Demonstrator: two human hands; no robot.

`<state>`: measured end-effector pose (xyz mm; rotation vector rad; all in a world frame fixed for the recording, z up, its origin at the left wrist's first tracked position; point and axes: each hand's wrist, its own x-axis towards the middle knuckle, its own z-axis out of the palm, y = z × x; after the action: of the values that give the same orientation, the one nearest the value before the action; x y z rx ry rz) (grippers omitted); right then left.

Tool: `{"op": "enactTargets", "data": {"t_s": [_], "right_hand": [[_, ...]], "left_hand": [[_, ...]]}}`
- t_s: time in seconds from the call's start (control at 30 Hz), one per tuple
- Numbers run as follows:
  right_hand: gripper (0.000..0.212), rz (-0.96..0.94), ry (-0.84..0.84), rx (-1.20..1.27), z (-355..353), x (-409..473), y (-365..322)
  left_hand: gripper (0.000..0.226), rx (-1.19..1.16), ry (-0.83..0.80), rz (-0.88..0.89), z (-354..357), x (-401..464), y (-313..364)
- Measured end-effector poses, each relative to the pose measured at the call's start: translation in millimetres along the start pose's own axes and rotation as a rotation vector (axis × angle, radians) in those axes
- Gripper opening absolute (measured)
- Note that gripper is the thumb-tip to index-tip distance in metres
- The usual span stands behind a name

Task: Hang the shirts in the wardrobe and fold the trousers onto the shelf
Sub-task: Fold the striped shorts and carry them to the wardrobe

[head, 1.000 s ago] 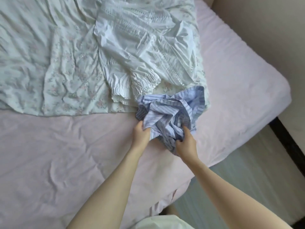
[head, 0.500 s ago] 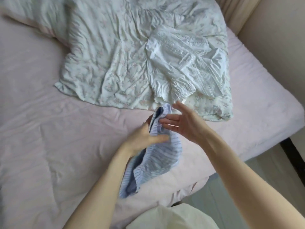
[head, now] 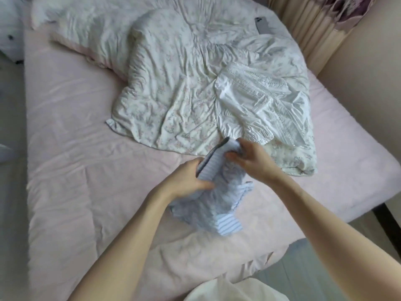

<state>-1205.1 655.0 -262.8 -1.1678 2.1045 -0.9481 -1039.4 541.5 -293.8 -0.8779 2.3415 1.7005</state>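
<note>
A blue-and-white striped garment point(head: 213, 205) hangs bunched above the pink bed, held up by both hands. My left hand point(head: 186, 181) grips its upper edge from the left. My right hand point(head: 251, 159) grips the top of the same edge, a little further back and to the right. The loose lower part droops toward the mattress. A white lace-trimmed garment point(head: 260, 105) lies spread on the floral duvet just behind my hands.
The pink bed sheet point(head: 71, 170) fills most of the view. A crumpled floral duvet point(head: 173, 88) covers the far half. A phone point(head: 262, 25) lies near the bed's far right corner beside cream curtains point(head: 312, 33). Floor shows at the lower right.
The striped garment has been lifted off the bed. My right hand, open half a second ago, now grips its top edge. The view has pulled back and shows more of the bed.
</note>
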Motion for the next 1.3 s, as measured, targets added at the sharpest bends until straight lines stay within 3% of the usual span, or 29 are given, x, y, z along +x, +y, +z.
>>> {"op": "enactTargets", "data": {"t_s": [0.07,0.13,0.2,0.23,0.3,0.33,0.4,0.5,0.57,0.63,0.7,0.77,0.8,0.87,0.9,0.97,1.03,1.1,1.2,1.3], "right_hand": [[0.014,-0.005,0.213,0.024,-13,2,-8],[0.027,0.001,0.42,0.031,-22,1,-10],[0.026,-0.08,0.576,-0.114,-24,-3,-14],[0.019,-0.151,0.612,-0.166,-20,-7,-16],[0.007,-0.25,0.543,-0.128,-4,-19,-23],[0.017,-0.253,0.436,-0.069,5,-25,-25],[0.043,-0.171,0.163,0.114,21,-35,-33],[0.092,-0.104,-0.093,0.338,28,-36,-45],[0.097,-0.139,-0.088,0.315,24,-30,-49],[0.077,-0.138,0.032,0.297,10,-21,-56],[0.054,-0.078,0.14,0.299,-9,-10,-67],[0.043,-0.066,0.167,0.322,-26,0,-77],[0.041,-0.075,0.156,0.34,-32,4,-80],[0.035,-0.108,0.093,0.351,-41,9,-89],[0.033,-0.125,0.051,0.325,-44,13,-93],[0.032,-0.155,-0.003,0.196,-48,23,-99],[0.03,-0.219,0.1,0.042,-54,33,-105],[0.027,-0.321,0.253,-0.031,-59,37,-109],[0.029,-0.493,0.445,-0.159,-52,30,-97],[0.03,-0.595,0.453,-0.272,-15,0,-54]], "left_hand": [[0.022,0.304,-0.034,-0.07,-4,-8,-8],[0.017,0.431,0.093,-0.155,-11,-12,-13],[0.024,0.295,0.296,-0.18,-19,-11,-3],[0.025,0.097,0.366,-0.189,-23,-9,6],[0.021,-0.502,0.371,-0.233,-30,-6,32],[0.02,-0.754,0.292,-0.259,-32,-8,47],[0.026,-1.035,0.098,-0.263,-36,-12,67],[0.059,-1.222,-0.17,-0.158,-39,-20,78],[0.07,-1.178,-0.271,-0.096,-44,-25,77],[0.067,-1.08,-0.192,-0.069,-53,-27,78],[0.047,-0.887,0.057,0.014,-63,-26,75],[0.014,-0.468,0.442,0.096,-73,-27,67],[0.03,-0.336,0.555,0.136,-77,-27,62],[0.081,-0.311,0.434,0.221,-81,-24,52],[0.09,-0.318,0.314,0.238,-83,-22,53],[0.059,-0.327,0.219,0.259,-88,-14,63],[0.03,-0.293,0.375,0.289,-97,-7,86],[0.032,-0.235,0.551,0.391,-104,-4,102],[0.034,-0.185,0.57,0.552,-97,-12,103],[0.029,0.142,0.638,0.708,-62,-17,53]]}}
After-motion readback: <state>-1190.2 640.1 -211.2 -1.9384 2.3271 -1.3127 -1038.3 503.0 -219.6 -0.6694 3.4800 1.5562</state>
